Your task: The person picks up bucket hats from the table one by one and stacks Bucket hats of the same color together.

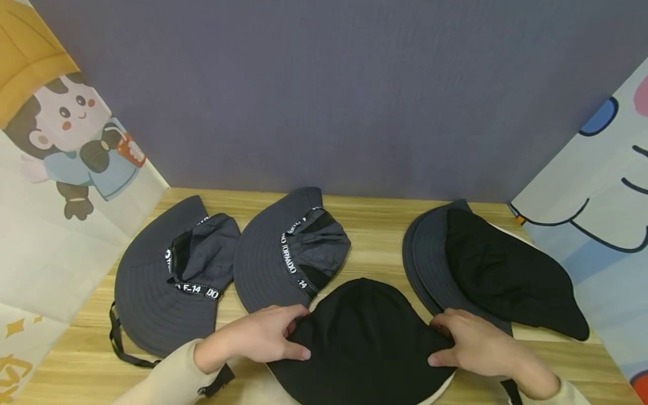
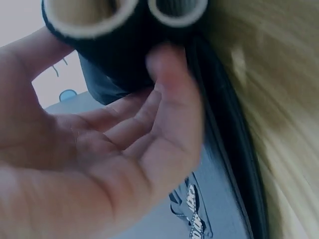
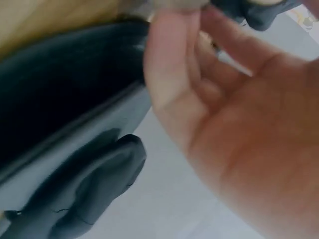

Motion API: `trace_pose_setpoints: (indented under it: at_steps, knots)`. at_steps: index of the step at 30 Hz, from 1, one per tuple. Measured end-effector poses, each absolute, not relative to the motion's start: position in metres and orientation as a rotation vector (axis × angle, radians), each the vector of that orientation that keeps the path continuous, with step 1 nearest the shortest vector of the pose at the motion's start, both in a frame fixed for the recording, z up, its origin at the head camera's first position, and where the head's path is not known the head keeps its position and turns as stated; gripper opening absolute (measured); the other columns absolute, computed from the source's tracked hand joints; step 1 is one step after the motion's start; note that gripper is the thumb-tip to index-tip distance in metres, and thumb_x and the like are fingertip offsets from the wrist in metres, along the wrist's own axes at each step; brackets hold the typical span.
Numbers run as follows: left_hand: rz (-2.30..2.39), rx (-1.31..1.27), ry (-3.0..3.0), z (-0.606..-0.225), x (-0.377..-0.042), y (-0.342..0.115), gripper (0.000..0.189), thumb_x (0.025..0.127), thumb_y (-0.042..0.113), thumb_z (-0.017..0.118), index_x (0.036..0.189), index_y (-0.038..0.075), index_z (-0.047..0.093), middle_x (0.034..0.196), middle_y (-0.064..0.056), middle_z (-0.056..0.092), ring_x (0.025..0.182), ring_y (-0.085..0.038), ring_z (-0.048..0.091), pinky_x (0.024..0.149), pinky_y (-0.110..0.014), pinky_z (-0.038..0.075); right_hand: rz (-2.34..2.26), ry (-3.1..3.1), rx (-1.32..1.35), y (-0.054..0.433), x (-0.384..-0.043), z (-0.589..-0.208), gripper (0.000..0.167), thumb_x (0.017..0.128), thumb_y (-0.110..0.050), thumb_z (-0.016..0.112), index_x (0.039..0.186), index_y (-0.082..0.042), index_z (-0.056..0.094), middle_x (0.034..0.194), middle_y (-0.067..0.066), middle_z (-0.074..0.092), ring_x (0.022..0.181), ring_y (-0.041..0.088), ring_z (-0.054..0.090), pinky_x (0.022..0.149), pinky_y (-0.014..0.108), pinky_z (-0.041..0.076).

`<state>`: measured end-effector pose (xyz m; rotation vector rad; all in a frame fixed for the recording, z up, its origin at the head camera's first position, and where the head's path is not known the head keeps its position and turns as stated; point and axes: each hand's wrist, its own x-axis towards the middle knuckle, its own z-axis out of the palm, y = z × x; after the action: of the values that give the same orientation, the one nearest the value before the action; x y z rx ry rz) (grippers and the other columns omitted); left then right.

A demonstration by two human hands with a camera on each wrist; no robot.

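A black bucket hat (image 1: 364, 337) with a cream underside lies at the front middle in the head view. My left hand (image 1: 263, 334) pinches its left edge between thumb and fingers. On the opposite side my right hand (image 1: 476, 346) pinches the right edge. The left wrist view shows the black fabric (image 2: 114, 59) folded into curves with a pale rim at my fingers. Beyond the left hand lies a dark grey hat (image 1: 268, 259) with a lettered band. Close behind the right hand is a grey brim (image 1: 430, 253) with a black hat (image 1: 506, 270) over it.
Another dark grey hat (image 1: 152, 287) with a lettered band lies at the left, its black strap (image 1: 118, 343) trailing on the wooden table (image 1: 374, 236). A grey panel (image 1: 324, 101) stands along the back. Printed cartoon sheets flank the table, left (image 1: 66, 242) and right (image 1: 567, 197).
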<state>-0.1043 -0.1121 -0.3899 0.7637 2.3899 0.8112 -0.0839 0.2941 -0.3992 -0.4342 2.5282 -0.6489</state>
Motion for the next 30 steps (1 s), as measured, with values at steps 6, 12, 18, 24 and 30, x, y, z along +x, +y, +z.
trace_pose_setpoints:
  at_steps: [6,12,18,24,30]
  knots:
    - [0.691,0.766,2.491,-0.395,-0.094,-0.104,0.062,0.086,0.040,0.080,0.132,0.005,0.060,0.113,-0.004,0.067,0.109,-0.026,0.062,0.095,-0.046,0.049,-0.895,2.351,-0.537,0.302,-0.079,-0.412,0.027,0.089,-0.036,0.078,0.096,-0.014,0.063,0.075,-0.012,0.059,0.066,0.002,0.051,0.057,0.025,0.042]
    - [0.568,0.797,2.565,-0.403,-0.093,-0.097,0.052,0.086,0.037,0.081,0.125,0.007,0.062,0.104,-0.001,0.063,0.105,-0.026,0.062,0.091,-0.043,0.050,-0.886,2.422,-0.519,0.298,-0.074,-0.420,0.033,0.086,-0.038,0.080,0.092,-0.015,0.057,0.071,-0.010,0.051,0.061,0.003,0.044,0.054,0.025,0.038]
    - [0.552,0.757,2.548,-0.401,-0.103,-0.097,0.057,0.086,0.032,0.082,0.129,0.001,0.060,0.109,-0.006,0.064,0.110,-0.030,0.062,0.096,-0.046,0.049,-0.813,2.510,-0.465,0.290,-0.077,-0.420,0.035,0.084,-0.041,0.080,0.090,-0.016,0.057,0.070,-0.007,0.050,0.059,0.005,0.044,0.054,0.026,0.038]
    - [0.517,0.707,2.587,-0.399,-0.106,-0.100,0.060,0.085,0.030,0.082,0.130,-0.002,0.060,0.112,-0.011,0.065,0.113,-0.034,0.061,0.099,-0.049,0.048,-0.753,2.570,-0.464,0.280,-0.085,-0.420,0.036,0.082,-0.042,0.081,0.088,-0.017,0.056,0.071,-0.008,0.050,0.062,0.006,0.045,0.057,0.026,0.039]
    - [0.402,0.757,2.691,-0.393,-0.104,-0.090,0.041,0.081,0.028,0.083,0.109,0.004,0.065,0.095,-0.005,0.063,0.094,-0.030,0.065,0.078,-0.045,0.054,-0.656,2.602,-0.364,0.274,-0.088,-0.415,0.036,0.081,-0.040,0.083,0.091,-0.017,0.058,0.076,-0.007,0.053,0.068,0.010,0.049,0.063,0.030,0.042]
